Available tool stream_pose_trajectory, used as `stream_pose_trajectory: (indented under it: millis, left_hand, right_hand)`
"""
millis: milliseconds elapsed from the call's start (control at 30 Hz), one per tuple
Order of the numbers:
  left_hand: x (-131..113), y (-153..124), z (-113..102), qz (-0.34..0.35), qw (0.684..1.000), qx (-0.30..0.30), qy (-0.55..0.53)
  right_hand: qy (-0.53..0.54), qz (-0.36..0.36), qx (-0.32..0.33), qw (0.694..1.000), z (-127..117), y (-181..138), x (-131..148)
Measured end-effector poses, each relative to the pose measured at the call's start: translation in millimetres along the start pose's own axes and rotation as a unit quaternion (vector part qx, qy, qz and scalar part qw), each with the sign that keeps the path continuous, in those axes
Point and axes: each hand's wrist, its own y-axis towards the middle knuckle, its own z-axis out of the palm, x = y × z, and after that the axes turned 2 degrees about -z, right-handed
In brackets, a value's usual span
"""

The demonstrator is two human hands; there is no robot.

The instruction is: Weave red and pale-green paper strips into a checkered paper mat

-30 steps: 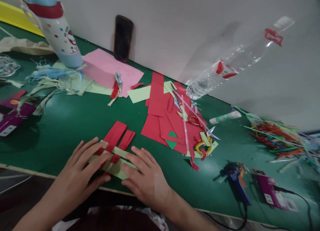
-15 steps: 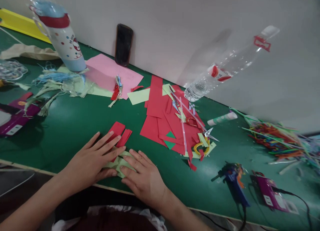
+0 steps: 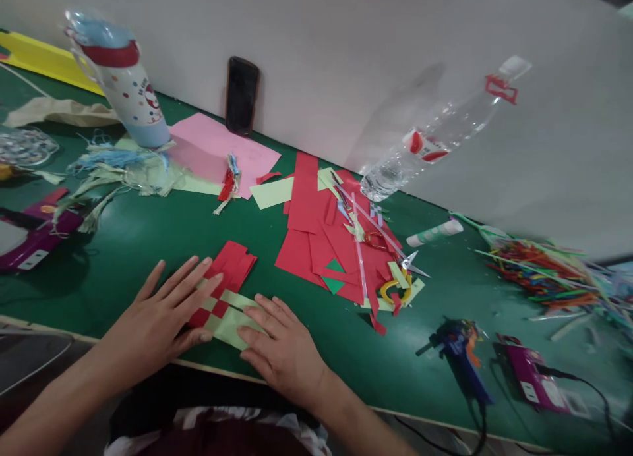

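Note:
Near the table's front edge lie red paper strips (image 3: pixel 235 265) and light green paper strips (image 3: pixel 230 327), woven over and under each other in a small checker pattern. My left hand (image 3: pixel 165 311) rests flat with spread fingers on the left part of the weave, hiding some of it. On the right end of the green strips lies my right hand (image 3: pixel 281 344), its fingers stretched out and pressing lightly. The red strips point away from me, and the green ones run toward my right hand.
A pile of red paper (image 3: pixel 301 199) lies beyond, with yellow-handled scissors (image 3: pixel 395 291) and a glue stick (image 3: pixel 435 232) beside it. Glue guns (image 3: pixel 462 357) flank the workspace. A phone (image 3: pixel 242 95), a clear bottle (image 3: pixel 425 143) and a flask (image 3: pixel 128 87) stand along the wall.
My left hand has slid left, uncovering more of the checkered weave. The red strips now sit closer together, with the gap between them gone. My right hand has barely moved.

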Motion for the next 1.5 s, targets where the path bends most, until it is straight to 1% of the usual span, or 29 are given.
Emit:
stream_pose_trajectory:
  millis: [167, 400, 500, 600, 767, 933, 1000, 1067, 1167, 1233, 1367, 1500]
  left_hand:
    - [-0.1, -13.0, 0.2, 0.002, 1.0, 0.02, 0.018]
    - [-5.8, -10.3, 0.1, -0.036, 0.999, 0.023, 0.003]
    - [-7.1, -9.5, -3.6, -0.041, 0.999, 0.015, 0.005]
    - [-8.7, -4.4, -7.6, -0.025, 1.0, 0.018, -0.002]
    - [-5.7, 6.9, -9.1, 0.007, 0.998, 0.026, -0.051]
    - [2.0, 4.0, -8.0, 0.011, 0.998, 0.029, -0.05]
    - [-0.6, 7.1, -9.2, 0.017, 0.999, 0.024, -0.045]
    - [-6.5, 16.0, -9.8, 0.031, 0.998, 0.017, -0.052]
    - [-14.1, 33.7, -6.8, 0.047, 0.995, 0.018, -0.083]
    - [-14.8, 41.6, -2.2, 0.04, 0.996, 0.019, -0.084]
    - [-10.0, 42.6, 7.6, 0.037, 0.997, 0.027, -0.068]
    - [-7.3, 40.8, 12.1, 0.039, 0.997, 0.035, -0.062]
  right_hand:
    - [-0.003, -0.005, 0.003, 1.0, -1.5, 1.5, -1.0]
    - [-0.011, -0.004, 0.032, 0.999, -0.7, 1.8, -2.7]
    - [-0.007, -0.005, 0.029, 1.0, -1.2, 1.9, -2.4]
    - [-0.002, -0.008, 0.025, 1.0, -2.1, 2.5, -2.1]
    - [-0.016, -0.007, 0.029, 0.999, -1.7, 2.7, -2.6]
    - [-0.025, -0.011, 0.039, 0.999, -2.0, 2.9, -3.2]
    - [-0.025, -0.011, 0.039, 0.999, -2.8, 3.4, -2.5]
    - [-0.026, -0.011, 0.037, 0.999, -3.8, 3.9, -1.2]
    - [-0.025, -0.01, 0.038, 0.999, -4.6, 3.5, 0.3]
    - [-0.025, -0.011, 0.043, 0.999, -4.5, 2.3, 0.2]
    - [-0.031, -0.012, 0.052, 0.998, -3.2, -0.2, -2.5]
    - [-0.027, -0.017, 0.036, 0.999, -1.9, -0.7, -4.4]
